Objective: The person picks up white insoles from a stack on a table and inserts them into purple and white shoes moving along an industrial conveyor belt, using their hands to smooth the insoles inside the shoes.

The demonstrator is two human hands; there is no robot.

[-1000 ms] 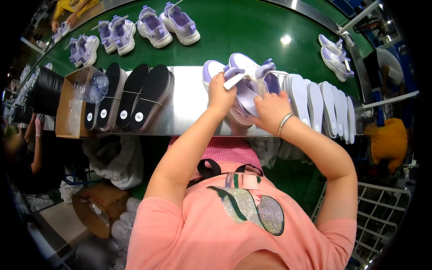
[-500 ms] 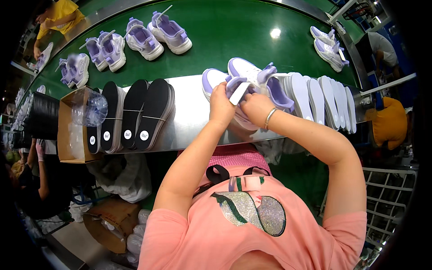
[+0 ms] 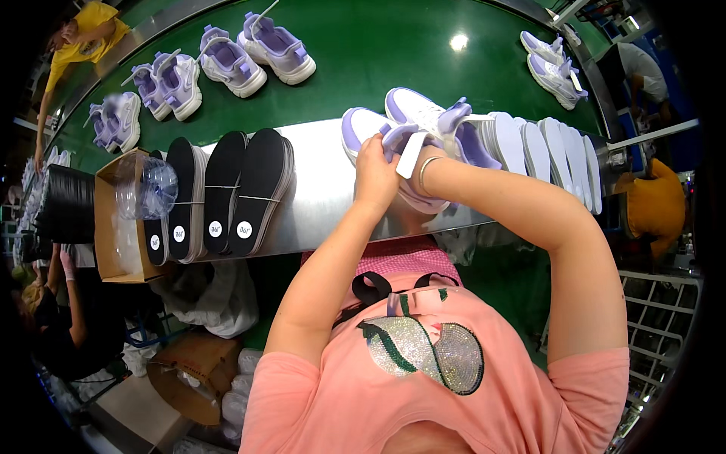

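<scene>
A pair of white and lilac sneakers stands in front of me on the metal ledge [image 3: 321, 163]. My left hand [image 3: 376, 172] is closed on the collar and tongue of the nearer sneaker [image 3: 363, 130]. My right hand [image 3: 414, 180] reaches down into that sneaker's opening up to the bracelet, so its fingers are hidden. A white strip-shaped tag [image 3: 411, 155] hangs out between my hands. The other sneaker [image 3: 414, 107] sits just behind, touching nothing I hold, with its own pale strip sticking out to the right.
White insoles [image 3: 537, 147] stand stacked to the right. Black insole bundles [image 3: 257, 189] lie left, beside a cardboard box [image 3: 113, 219] holding clear plastic pieces. More lilac sneakers [image 3: 276, 49] line the green belt [image 3: 378, 45]. A person in yellow [image 3: 91, 38] reaches at far left.
My right hand has pushed deeper into the nearer sneaker, hiding its fingers. My left hand keeps its hold. Sneakers on the belt have shifted slightly left; the yellow-clad person's arm has extended downward.
</scene>
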